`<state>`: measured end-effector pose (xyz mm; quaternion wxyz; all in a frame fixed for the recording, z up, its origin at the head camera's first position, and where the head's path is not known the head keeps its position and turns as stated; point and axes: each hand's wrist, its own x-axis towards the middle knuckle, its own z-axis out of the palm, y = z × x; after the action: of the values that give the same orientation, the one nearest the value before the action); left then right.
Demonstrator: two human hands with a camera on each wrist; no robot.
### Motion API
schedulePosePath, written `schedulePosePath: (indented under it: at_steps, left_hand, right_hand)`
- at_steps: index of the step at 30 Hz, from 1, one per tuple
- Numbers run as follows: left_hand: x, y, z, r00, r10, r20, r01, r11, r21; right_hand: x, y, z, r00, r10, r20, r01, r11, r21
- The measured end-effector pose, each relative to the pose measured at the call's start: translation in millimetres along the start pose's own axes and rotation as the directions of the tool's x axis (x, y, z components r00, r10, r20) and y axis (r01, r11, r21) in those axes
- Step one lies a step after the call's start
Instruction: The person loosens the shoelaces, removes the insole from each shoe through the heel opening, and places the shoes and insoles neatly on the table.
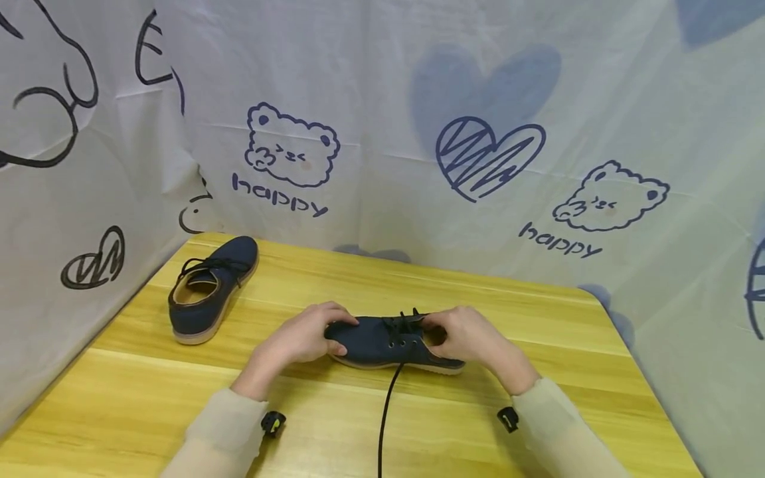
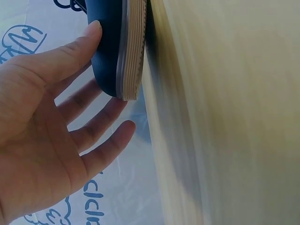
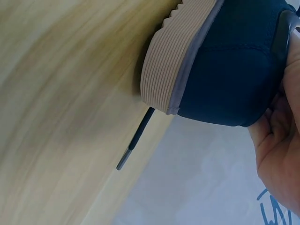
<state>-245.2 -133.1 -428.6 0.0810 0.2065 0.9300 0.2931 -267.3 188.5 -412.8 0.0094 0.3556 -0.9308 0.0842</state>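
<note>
One shoe point(image 1: 388, 342) mid-table point(image 1: 538, 332) between both hands, its lace point(image 1: 387, 411) trailing forward; second shoe point(image 1: 209, 289) at far left corner.

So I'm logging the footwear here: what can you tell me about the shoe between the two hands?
The shoe is a navy lace-up with a fabric-looking upper, metal eyelets and a ribbed beige sole. It lies across the wooden table, toe toward the left hand, heel toward the right hand. The left hand cups the toe; the right hand grips the heel end by the opening. A black lace trails from the eyelets toward the near edge.
</note>
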Motion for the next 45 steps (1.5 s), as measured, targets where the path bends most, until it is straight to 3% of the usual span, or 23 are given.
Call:
schedulePosePath:
  at_steps: [26, 36, 41, 45]
  left_hand:
    - [-1.6, 1.9, 0.6, 1.0, -0.019, -0.015, 0.019, 1.0, 0.004]
    - [-2.3, 2.7, 0.1, 1.0, -0.017, -0.02, 0.017, 1.0, 0.008]
    - [-3.4, 4.2, -0.9, 1.0, -0.016, -0.024, 0.016, 1.0, 0.009]
    - [-3.5, 4.5, -0.9, 1.0, -0.01, -0.023, 0.011, 1.0, 0.017]
  right_hand:
    - [-6.2, -0.2, 9.4, 0.998, 0.03, -0.063, -0.025, 0.997, 0.078]
    - [-9.1, -5.4, 6.8, 0.996, 0.075, -0.048, -0.065, 0.982, 0.177]
    - [-11.2, -7.4, 6.8, 0.998, 0.027, -0.048, -0.018, 0.986, 0.165]
    - [-12.7, -7.5, 8.7, 0.996, -0.031, -0.083, 0.039, 0.994, 0.098]
